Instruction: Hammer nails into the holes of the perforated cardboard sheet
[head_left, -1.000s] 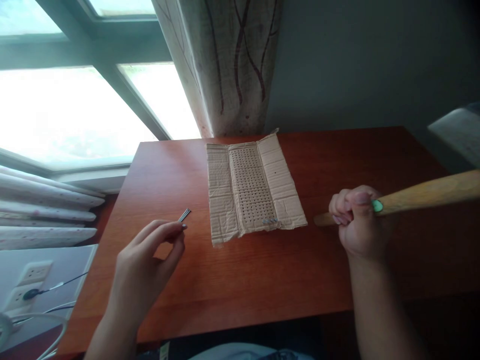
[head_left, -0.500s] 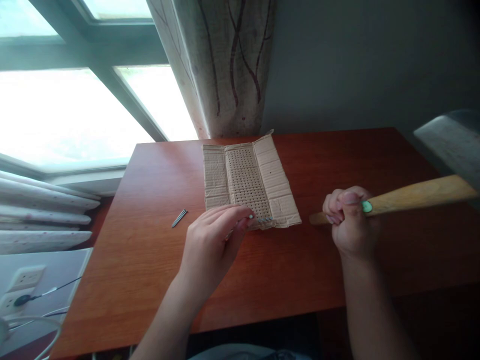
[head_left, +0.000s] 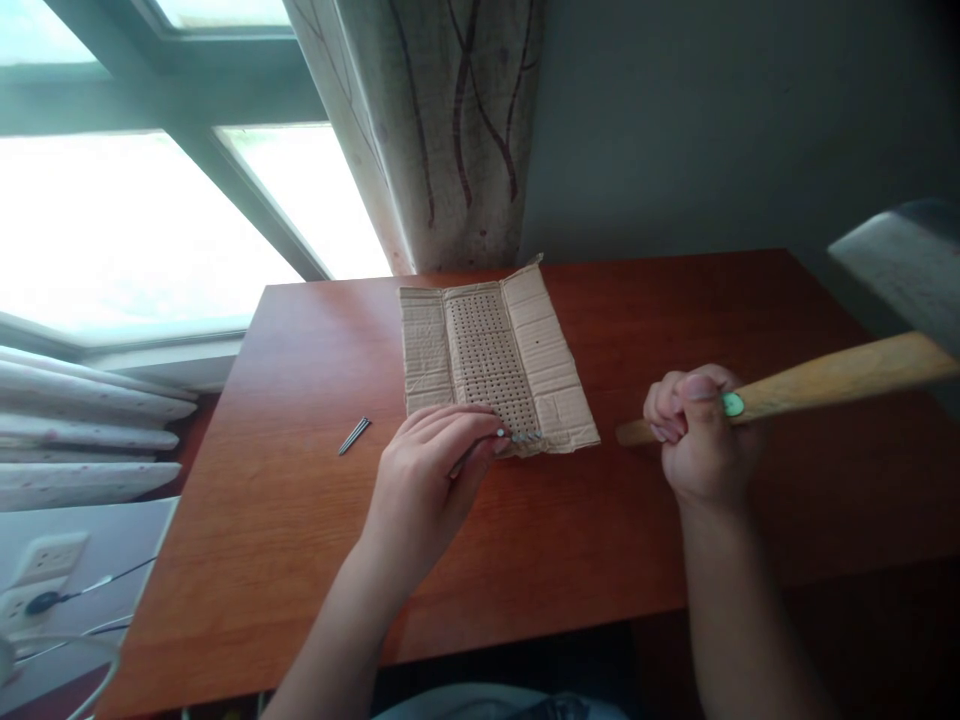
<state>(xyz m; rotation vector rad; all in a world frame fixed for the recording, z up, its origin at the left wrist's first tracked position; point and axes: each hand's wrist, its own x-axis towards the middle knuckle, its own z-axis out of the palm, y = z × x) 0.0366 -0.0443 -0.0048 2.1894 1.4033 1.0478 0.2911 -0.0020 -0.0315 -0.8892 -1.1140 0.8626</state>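
Note:
My left hand [head_left: 431, 460] is closed over the near edge of the perforated cardboard. Between its thumb and index finger is a nail [head_left: 500, 433], of which mainly the pale round head shows. Just right of these fingertips, a short row of nails [head_left: 527, 437] stands along the near end of the cardboard [head_left: 559, 385]. My right hand [head_left: 705, 440] is wrapped around the wooden handle [head_left: 832, 385] of a tool, raised to the right of the cardboard. Its broad metal head [head_left: 904, 265] is cut off by the frame edge, so its exact kind is unclear.
Several loose nails [head_left: 355, 436] lie left of the cardboard on the reddish-brown wooden table [head_left: 292, 530]. A curtain [head_left: 461, 130] hangs behind, beside a bright window [head_left: 135, 230]. At lower left are a wall socket [head_left: 52, 560] and cables.
The view shifts slightly. The left fingers stay at the nail by the cardboard's near edge, and the right hand still holds the tool raised.

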